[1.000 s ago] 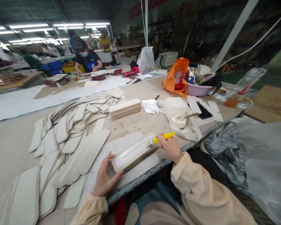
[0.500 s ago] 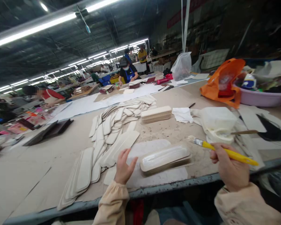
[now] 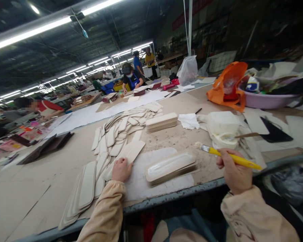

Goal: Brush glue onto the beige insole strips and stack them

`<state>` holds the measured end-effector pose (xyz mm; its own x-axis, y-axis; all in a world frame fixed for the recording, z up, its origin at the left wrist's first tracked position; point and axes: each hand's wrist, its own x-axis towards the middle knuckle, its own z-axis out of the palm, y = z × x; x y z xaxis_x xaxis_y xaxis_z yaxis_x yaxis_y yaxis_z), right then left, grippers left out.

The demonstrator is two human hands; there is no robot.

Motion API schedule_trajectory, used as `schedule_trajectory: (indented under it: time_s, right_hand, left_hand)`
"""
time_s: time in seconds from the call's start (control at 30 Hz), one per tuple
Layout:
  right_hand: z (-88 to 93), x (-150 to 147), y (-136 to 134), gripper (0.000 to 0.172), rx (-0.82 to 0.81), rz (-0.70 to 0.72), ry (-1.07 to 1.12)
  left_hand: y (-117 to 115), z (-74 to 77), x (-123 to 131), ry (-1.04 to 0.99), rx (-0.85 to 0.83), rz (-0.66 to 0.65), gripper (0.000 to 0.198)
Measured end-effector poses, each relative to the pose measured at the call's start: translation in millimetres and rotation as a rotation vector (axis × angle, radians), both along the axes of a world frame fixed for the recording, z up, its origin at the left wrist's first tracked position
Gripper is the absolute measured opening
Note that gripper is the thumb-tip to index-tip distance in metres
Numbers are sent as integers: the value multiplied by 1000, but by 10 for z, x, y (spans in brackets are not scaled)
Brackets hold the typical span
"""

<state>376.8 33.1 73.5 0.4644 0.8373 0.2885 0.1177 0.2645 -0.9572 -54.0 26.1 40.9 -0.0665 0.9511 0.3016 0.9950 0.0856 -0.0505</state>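
Note:
In my right hand point(image 3: 236, 171) is a yellow-handled paintbrush point(image 3: 232, 158), its pale bristles pointing left above the table. My left hand point(image 3: 121, 169) has its fingers curled on a long cream panel point(image 3: 133, 151) with rounded corners, which lies on others like it. Between my hands sits a low stack of matching panels point(image 3: 171, 168), the top one coated with wet, shiny white glue. White paper point(image 3: 138, 185) lies beneath that stack. Behind the brush stands a whitish glue tub point(image 3: 222, 126) with a brown stick point(image 3: 246, 135) resting across it.
A fanned pile of panels point(image 3: 87, 185) lies left, a loose heap point(image 3: 121, 126) and a neat stack point(image 3: 161, 122) farther back. A crumpled white cloth point(image 3: 189, 121), orange bag point(image 3: 227, 85) and purple basin point(image 3: 270, 100) stand right. Co-workers are beyond the table.
My left hand has come down from above the panels onto one, its spread fingers now curled. The brush stays in my right hand above the table. The whole view has shifted slightly.

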Motion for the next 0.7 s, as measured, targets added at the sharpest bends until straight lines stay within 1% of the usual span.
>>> schedule_trajectory:
  time_s: [0.1,0.17,0.23,0.3,0.37,0.4,0.47,0.53,0.6,0.7]
  right_hand:
    - [-42,-6,15,30,14,6,17]
    - [-66,-4,23,31,40,14,6]
    - [-67,-7,29,31,77,13,-7]
    - [-37,-30,39,30,120,26,4]
    - [16,-82,59,27,143,85,34]
    - [45,-120,74,26,141,137,51]
    - [95,-211,118,24,115,268,87]
    - [124,-304,174,25,84,408,114]
    - [131,-373,234,30,67,503,117]
    - [115,-395,305,36,32,550,53]
  left_hand:
    - [10,8,-77,-33,38,-53,26]
    - [0,76,-120,-66,99,-58,27]
    - [-37,214,-133,-103,185,-33,29]
    - [-107,408,-82,-136,264,-3,30]
    - [-206,618,58,-186,298,-11,29]
    - [-260,711,164,-241,289,-47,26]
    - [-358,841,432,-380,201,-184,23]
    - [-423,876,726,-509,50,-334,24]
    - [-445,835,990,-604,-101,-432,26]
    - [-410,727,1254,-715,-226,-471,27]
